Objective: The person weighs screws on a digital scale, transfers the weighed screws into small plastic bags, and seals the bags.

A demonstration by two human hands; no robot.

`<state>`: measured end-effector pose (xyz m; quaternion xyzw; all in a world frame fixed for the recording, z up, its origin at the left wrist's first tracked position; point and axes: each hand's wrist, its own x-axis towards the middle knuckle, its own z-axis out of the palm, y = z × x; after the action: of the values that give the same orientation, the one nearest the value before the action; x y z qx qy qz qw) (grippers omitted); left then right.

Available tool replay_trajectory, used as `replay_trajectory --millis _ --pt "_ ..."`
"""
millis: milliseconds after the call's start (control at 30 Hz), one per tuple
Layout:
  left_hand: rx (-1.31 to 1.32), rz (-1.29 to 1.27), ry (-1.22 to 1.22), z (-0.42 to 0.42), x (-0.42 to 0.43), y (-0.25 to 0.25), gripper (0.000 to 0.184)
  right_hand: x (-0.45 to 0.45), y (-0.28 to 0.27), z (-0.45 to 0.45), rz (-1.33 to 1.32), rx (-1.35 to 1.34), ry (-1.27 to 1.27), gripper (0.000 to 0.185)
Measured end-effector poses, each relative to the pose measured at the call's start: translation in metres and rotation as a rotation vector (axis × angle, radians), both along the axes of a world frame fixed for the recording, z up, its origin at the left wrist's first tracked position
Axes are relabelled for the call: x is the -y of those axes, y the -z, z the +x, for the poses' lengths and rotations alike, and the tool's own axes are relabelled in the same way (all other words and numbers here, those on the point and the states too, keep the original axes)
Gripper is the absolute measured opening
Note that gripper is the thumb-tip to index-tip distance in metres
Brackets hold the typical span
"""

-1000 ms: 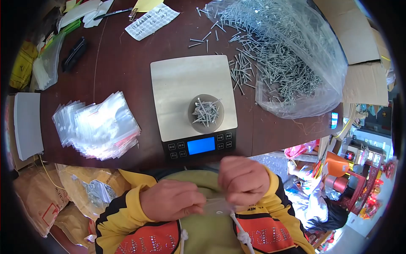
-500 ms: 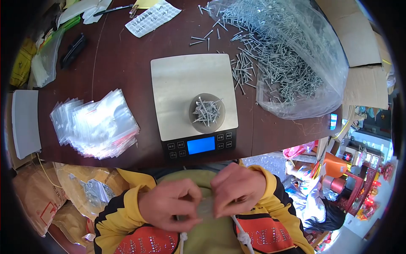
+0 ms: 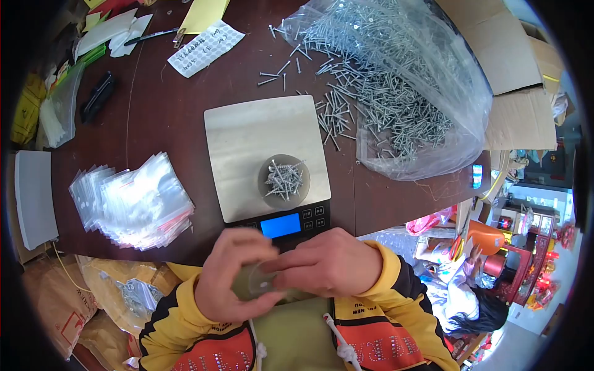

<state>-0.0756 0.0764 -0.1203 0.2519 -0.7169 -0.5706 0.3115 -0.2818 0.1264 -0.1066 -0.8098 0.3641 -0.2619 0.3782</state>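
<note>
Between my hands is a small clear plastic bag (image 3: 261,282), partly see-through and blurred. My right hand (image 3: 331,263) pinches its right edge with thumb and fingers. Curved around the bag's left side, my left hand (image 3: 226,278) has its thumb and blurred fingers apart; whether it touches the plastic is unclear. Just beyond them a kitchen-type scale (image 3: 247,133) with a lit blue display (image 3: 280,225) carries a small round dish (image 3: 267,187) of screws (image 3: 284,179). My left hand overlaps the scale's front-left buttons.
A fanned stack of clear zip bags (image 3: 133,201) lies on the left. At the back right, a large plastic bag (image 3: 427,167) spills screws (image 3: 402,111) onto the table. A label sheet (image 3: 205,48), black cutter (image 3: 98,96) and cardboard box (image 3: 520,120) sit around. Another person (image 3: 464,303) is at right.
Both hands have risen toward the scale with the small bag. The left thumb and fingers have spread wider. The view has shifted, so the table items appear lower and further left.
</note>
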Motion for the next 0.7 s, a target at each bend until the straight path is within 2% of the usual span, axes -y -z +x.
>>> replay_trajectory --millis 67,133,167,267,300,367,500,567,633,700 --pt "0.056 0.136 0.021 -0.002 0.0 0.0 0.046 -0.002 0.0 0.007 -0.055 -0.026 0.011 0.015" --pt "0.139 0.278 0.242 0.009 -0.002 0.011 0.058 -0.004 0.006 0.014 -0.09 -0.003 0.017 0.016" --pt "0.177 0.275 0.264 0.014 -0.001 0.01 0.055 0.0 0.003 0.009 -0.049 0.037 -0.033 0.022" --pt "0.14 0.211 0.168 0.023 0.006 0.009 0.052 0.002 -0.003 -0.004 -0.001 0.082 0.161 0.03" --pt "0.132 0.264 0.087 0.026 0.005 0.009 0.049 0.003 -0.002 -0.01 -0.046 0.104 0.27 0.036" --pt "0.112 0.365 -0.075 0.029 0.002 0.011 0.044 0.007 -0.001 -0.028 -0.075 0.0 0.471 0.035" --pt "0.046 0.276 -0.17 0.034 0.005 0.017 0.037 0.015 0.023 -0.068 -0.094 -0.252 0.781 0.033" --pt "0.03 0.197 -0.207 0.034 0.004 0.022 0.035 0.022 0.038 -0.084 -0.154 -0.327 0.801 0.037" --pt "-0.011 0.222 -0.218 0.03 0.003 0.02 0.034 0.032 0.054 -0.094 -0.212 -0.381 0.814 0.048" --pt "-0.03 0.22 -0.222 0.028 0.002 0.019 0.034 0.044 0.061 -0.094 -0.231 -0.438 0.859 0.051"
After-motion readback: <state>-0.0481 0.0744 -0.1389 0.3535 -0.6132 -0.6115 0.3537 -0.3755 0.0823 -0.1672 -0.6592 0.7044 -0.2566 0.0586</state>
